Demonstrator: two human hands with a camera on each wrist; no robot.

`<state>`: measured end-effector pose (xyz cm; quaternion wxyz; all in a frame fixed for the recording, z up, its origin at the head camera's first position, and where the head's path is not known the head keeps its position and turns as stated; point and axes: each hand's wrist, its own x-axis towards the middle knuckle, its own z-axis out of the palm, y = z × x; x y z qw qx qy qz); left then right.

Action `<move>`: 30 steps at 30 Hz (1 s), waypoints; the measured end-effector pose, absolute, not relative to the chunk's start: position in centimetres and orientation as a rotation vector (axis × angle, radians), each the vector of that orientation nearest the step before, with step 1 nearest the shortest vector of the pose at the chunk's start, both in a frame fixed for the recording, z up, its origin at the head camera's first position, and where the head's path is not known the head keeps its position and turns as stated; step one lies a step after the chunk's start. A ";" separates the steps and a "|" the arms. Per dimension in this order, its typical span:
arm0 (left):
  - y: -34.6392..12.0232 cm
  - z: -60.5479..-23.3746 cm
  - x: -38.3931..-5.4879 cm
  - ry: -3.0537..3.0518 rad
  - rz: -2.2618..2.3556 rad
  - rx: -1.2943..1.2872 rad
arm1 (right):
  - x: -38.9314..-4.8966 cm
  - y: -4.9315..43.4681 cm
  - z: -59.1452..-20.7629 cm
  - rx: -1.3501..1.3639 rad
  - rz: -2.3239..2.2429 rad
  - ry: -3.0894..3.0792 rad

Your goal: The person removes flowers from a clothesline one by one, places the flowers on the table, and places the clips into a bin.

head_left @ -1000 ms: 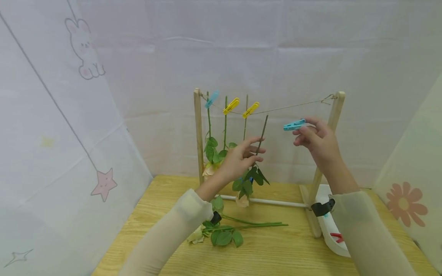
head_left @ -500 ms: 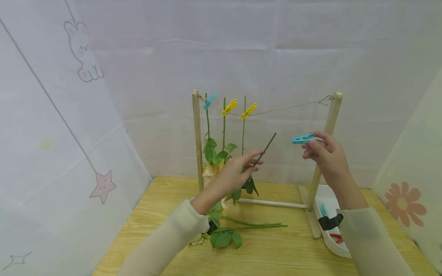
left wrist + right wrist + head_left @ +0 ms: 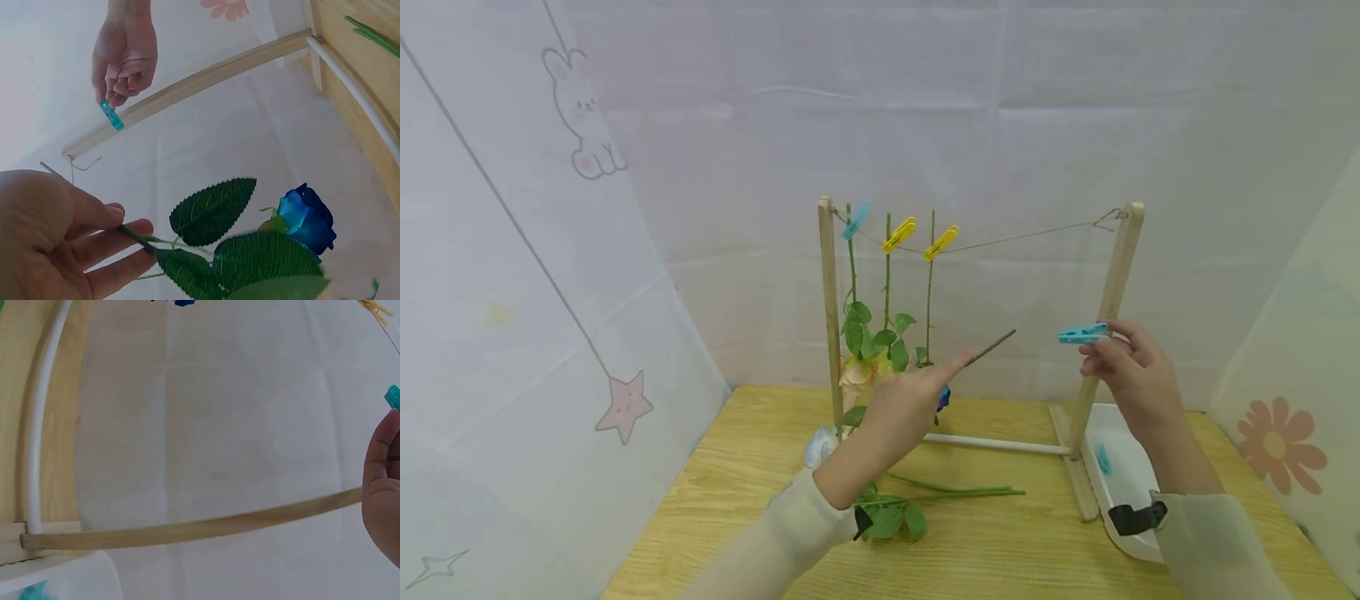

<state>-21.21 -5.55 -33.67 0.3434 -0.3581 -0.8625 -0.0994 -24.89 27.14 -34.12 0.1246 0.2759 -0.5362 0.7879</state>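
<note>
My left hand pinches the stem of a rose between thumb and fingers, its cut end tilted up to the right. Green leaves on that stem show in the left wrist view; in the head view my hand and forearm mostly hide its bloom. Over to the right, my right hand pinches a light blue clothespin, apart from the stem. Behind, two yellow clothespins and a blue clothespin clip stems upside down on a string. A blue rose hangs there.
Wooden posts hold the string, joined low by a white rod. On the wooden table lie loose green stems with leaves. A white tray at right holds another blue clothespin.
The held stem has dropped away from the string and tipped further to the right. My right hand has moved down and right with the clothespin.
</note>
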 end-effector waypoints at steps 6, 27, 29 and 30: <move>-5.5 -35.3 -20.4 -2.183 -0.128 -0.897 | -24.1 28.7 -36.2 0.897 2.352 -1.490; -4.4 -40.3 -18.9 -2.208 0.238 -0.824 | -23.2 34.2 -42.4 0.871 2.398 -1.487; -4.5 -40.7 -19.0 -2.197 0.247 -0.826 | -23.1 34.8 -43.0 0.836 2.401 -1.502; -4.6 -40.9 -19.0 -2.195 0.252 -0.826 | -23.1 35.1 -43.3 0.834 2.417 -1.492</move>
